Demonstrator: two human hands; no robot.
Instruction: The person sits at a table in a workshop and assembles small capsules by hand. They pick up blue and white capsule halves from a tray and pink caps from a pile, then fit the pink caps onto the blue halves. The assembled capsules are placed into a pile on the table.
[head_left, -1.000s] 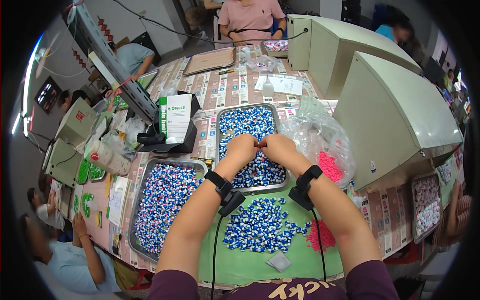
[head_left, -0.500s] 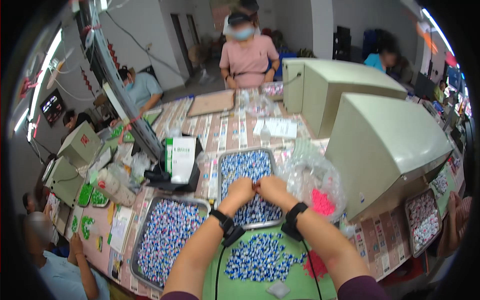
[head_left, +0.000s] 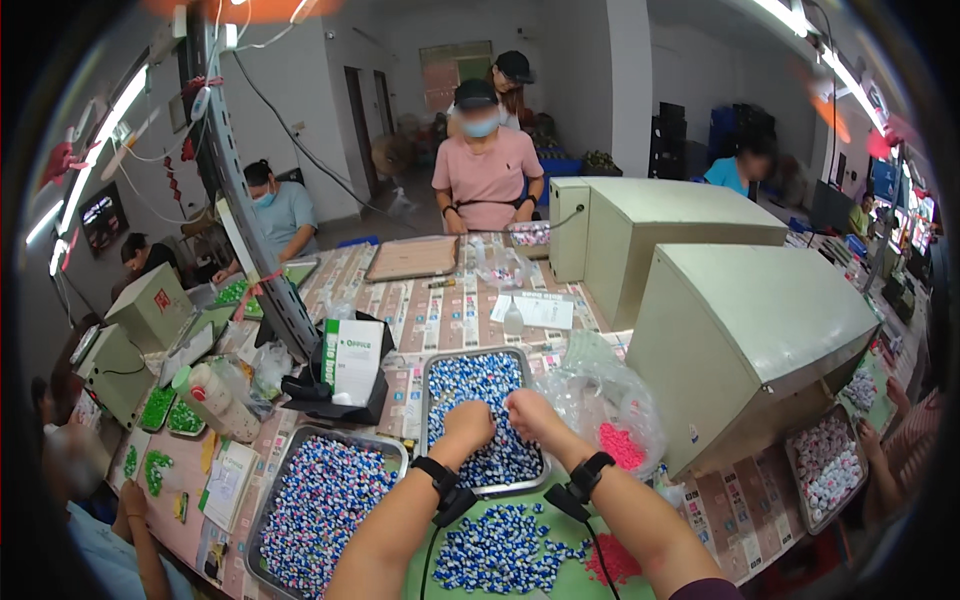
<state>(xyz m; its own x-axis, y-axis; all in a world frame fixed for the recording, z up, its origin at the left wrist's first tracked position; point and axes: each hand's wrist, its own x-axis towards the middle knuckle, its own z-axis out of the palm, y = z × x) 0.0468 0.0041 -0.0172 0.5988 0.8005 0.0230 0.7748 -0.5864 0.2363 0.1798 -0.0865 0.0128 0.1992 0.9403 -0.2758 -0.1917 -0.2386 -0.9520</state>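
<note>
Patterned tabletop (head_left: 395, 300) carries, at left, a metal tray (head_left: 396, 446). Left hand (head_left: 470, 425) and right hand (head_left: 533, 415), just apart, are over the central tray (head_left: 510, 489) of blue-and-white pieces (head_left: 475, 380); each grip curled, contents undeterminable. Step appears to be small-piece handwork; next move likely calls for fingertip precision.

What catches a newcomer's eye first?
Small blue-and-white pieces crowd the rectangular metal tray under the bare left hand and bare right hand; another heap lies on the green mat nearer the wearer. Bright pink pieces stand out in the clear plastic bag right of that tray.
</note>
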